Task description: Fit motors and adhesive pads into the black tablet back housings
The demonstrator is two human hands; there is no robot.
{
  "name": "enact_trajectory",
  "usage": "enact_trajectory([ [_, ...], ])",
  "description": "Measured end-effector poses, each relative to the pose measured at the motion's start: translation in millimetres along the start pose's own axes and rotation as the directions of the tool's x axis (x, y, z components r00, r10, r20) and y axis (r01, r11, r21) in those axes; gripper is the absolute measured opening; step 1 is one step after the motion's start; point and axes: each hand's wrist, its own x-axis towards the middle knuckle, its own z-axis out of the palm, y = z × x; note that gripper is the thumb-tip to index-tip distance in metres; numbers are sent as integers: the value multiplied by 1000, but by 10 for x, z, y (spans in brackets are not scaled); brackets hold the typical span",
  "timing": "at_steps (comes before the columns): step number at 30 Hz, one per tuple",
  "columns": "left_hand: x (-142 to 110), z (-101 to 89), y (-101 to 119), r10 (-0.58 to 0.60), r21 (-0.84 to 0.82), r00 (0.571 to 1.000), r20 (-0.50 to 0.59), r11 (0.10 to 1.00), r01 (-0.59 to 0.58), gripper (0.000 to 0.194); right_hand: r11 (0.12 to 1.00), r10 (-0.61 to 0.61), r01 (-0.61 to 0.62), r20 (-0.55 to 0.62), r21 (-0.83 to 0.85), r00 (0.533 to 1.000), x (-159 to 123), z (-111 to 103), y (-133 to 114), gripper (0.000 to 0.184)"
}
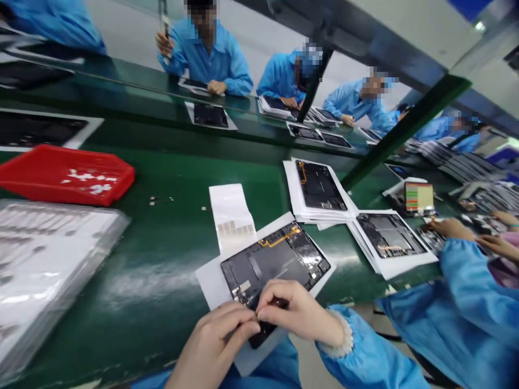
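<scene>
1. The left hand (214, 340) and right hand (302, 313) are clenching in a tight pinch at the near edge of a tablet back panel (275, 265); what they are grasping is too small to tell.
2. The panel is lying directly beyond the grip on a white backing sheet (211, 281), apparently keeping it off the green conveyor belt (162, 254).
3. A gold flex cable (279, 239) is running across the panel, just past the fingers.
4. Another tablet panel (320, 186) is resting on stacked sheets farther ahead, seemingly within reach.
5. A red plastic tray (67, 175) is sitting well left of the grip.
</scene>
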Motion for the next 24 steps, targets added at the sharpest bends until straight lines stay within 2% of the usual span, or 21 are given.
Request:
enact_trajectory([
  [3,-38,90,6,87,179,996,-3,980,-85,33,998,-69,69,-113,-4,991,-272,18,77,16],
  [5,-62,101,-48,145,339,989,-39,933,-123,37,995,-98,93,-203,-35,974,-399,-93,135,17],
  [8,-84,61,-180,175,437,984,-27,887,-146,40,968,-96,4,-358,-250,929,-509,-441,284,17],
  [10,-91,27,-266,187,445,982,5,879,-169,32,894,-82,-111,-403,-434,912,-538,-685,405,16],
  [13,-97,5,-351,197,463,980,31,866,-189,29,783,-2,-202,-328,-588,945,-528,-894,533,16],
  [16,-99,17,-377,202,472,979,24,861,-189,30,704,70,-217,-239,-676,969,-473,-932,551,15],
  [21,-98,30,-382,199,475,980,19,861,-184,28,537,109,-167,-128,-827,986,-365,-944,448,14],
  [24,-106,30,-393,183,480,983,19,861,-169,28,366,89,-122,-95,-923,991,-320,-914,390,11],
])
